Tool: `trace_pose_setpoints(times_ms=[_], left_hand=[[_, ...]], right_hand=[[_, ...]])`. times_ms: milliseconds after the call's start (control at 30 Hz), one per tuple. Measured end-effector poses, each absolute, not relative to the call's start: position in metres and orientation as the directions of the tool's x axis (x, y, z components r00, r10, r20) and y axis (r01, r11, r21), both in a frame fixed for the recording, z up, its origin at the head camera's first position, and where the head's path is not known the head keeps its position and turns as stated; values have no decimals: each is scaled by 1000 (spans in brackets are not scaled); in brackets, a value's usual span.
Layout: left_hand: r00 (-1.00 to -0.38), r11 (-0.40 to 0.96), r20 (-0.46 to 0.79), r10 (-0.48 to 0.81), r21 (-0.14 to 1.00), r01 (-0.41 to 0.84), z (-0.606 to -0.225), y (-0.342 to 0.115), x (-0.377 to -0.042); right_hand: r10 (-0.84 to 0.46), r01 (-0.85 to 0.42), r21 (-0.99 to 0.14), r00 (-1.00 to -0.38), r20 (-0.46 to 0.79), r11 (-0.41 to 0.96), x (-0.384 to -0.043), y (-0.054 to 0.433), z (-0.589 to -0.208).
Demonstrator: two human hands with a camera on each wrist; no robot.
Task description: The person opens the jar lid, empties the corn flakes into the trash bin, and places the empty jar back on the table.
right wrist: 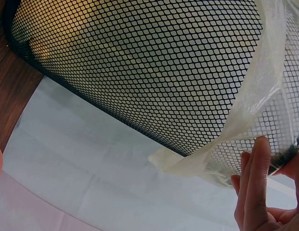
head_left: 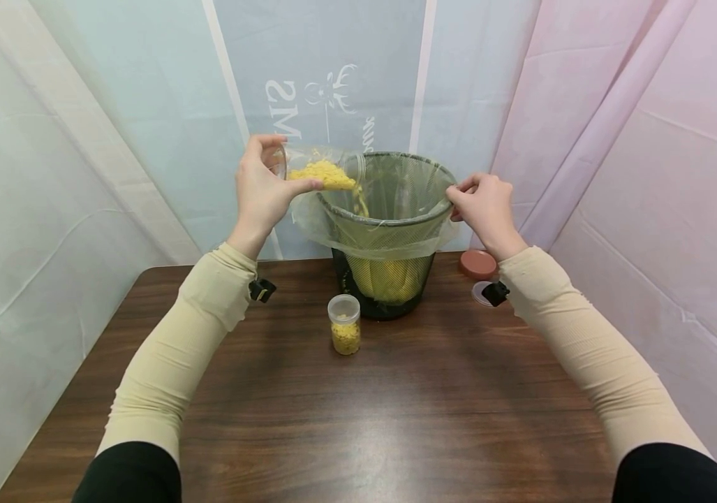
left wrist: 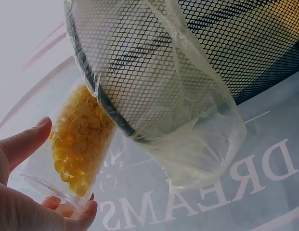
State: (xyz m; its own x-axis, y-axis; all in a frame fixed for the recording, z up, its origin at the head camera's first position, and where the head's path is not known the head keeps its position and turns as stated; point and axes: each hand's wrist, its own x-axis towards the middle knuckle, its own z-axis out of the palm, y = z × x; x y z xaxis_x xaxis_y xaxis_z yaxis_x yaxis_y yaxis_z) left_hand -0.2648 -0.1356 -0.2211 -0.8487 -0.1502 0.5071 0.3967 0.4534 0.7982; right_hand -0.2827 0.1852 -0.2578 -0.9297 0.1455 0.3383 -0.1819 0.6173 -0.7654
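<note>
My left hand (head_left: 262, 183) grips a clear plastic jar (head_left: 289, 159) tipped on its side over the left rim of a black mesh bin (head_left: 348, 272). Yellow flakes (head_left: 322, 174) lie along the jar's lower wall, and some spill from its mouth into the bin. A pale translucent bag (head_left: 308, 216) lines the bin and is folded over the rim. My right hand (head_left: 484, 202) pinches the bin's right rim together with the bag, fingers outside and thumb over the edge, as the right wrist view also shows. Yellow material shows through the mesh low in the bin.
A second clear jar (head_left: 345, 328), partly filled with yellow pieces, stands upright in front of the bin. A reddish lid (head_left: 477, 264) and a clear disc (head_left: 482, 293) lie at the right. The brown table (head_left: 358, 433) meets printed curtains (head_left: 490, 77) behind.
</note>
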Motion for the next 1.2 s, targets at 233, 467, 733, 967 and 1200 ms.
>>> trace_pose_setpoints(times_ms=[233,467,733,967,1200], left_hand=[[-838,452,527,-140,787,419,-220,-133,-265],[-835,452,534,-132,782,429,-216,-131,-264],[-825,469,554,-113,761,447,-216,-130,-263],[-829,449,549,-106,771,452,-216,-130,-262],[-834,442,541,-107,777,448,-216,-130,-261]], right_hand=[[144,-179,-751,-928,343,635,-282,186,-258],[142,-182,-746,-927,347,640,-283,186,-258],[136,-190,-753,-928,348,630,-284,187,-258],[132,-186,-748,-930,344,637,-285,188,-259],[136,-173,-743,-932,335,646,-286,189,-259]])
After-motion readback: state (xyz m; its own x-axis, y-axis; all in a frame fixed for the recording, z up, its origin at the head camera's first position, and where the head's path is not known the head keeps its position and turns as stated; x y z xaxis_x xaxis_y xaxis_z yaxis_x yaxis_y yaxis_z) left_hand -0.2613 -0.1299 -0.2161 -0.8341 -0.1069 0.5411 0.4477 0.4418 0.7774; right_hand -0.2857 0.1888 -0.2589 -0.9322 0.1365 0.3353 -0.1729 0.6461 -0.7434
